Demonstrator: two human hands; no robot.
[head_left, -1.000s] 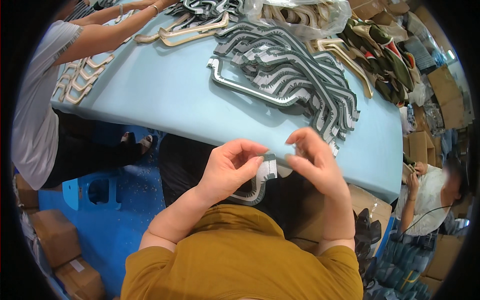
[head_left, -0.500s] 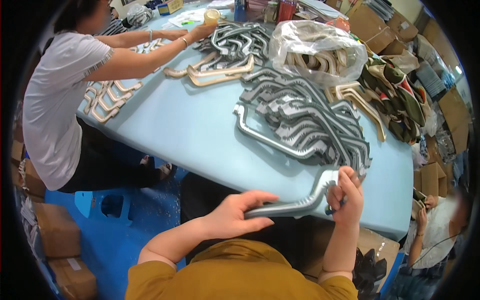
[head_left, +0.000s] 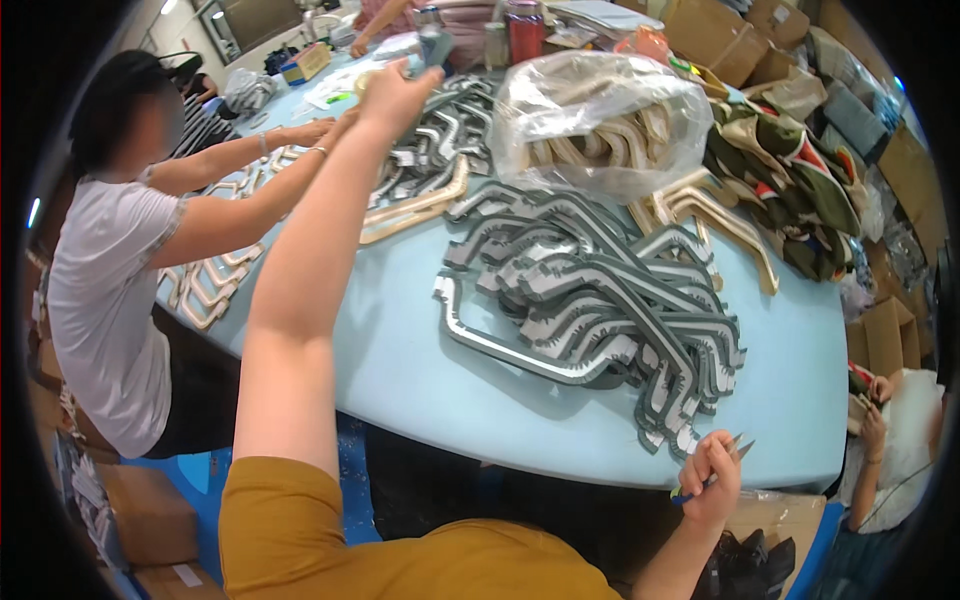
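My left arm stretches far across the table, with my left hand [head_left: 395, 98] beside the far heap of grey bent strips [head_left: 445, 140]. Its fingers are mostly hidden, so I cannot see whether it grips anything. A small yellowish round object [head_left: 368, 80] shows just left of that hand. Close to the near table edge, my right hand [head_left: 712, 474] is closed around a pair of scissors [head_left: 742, 448], their short metal blades pointing up and away. Right beyond it lies a large overlapping pile of grey-and-white bent strips [head_left: 600, 300] with notched edges.
A co-worker in a white top [head_left: 110, 300] reaches over the table's left side, above rows of cream bent pieces [head_left: 215, 285]. A clear plastic bag [head_left: 600, 115] of cream pieces stands behind the pile. Olive fabric parts [head_left: 790, 190] are heaped at right; cardboard boxes [head_left: 150, 510] stand lower left.
My left hand has gone from the near edge to the far heap, and the grey strip both hands held has left them. My right hand has lowered slightly, still holding the scissors.
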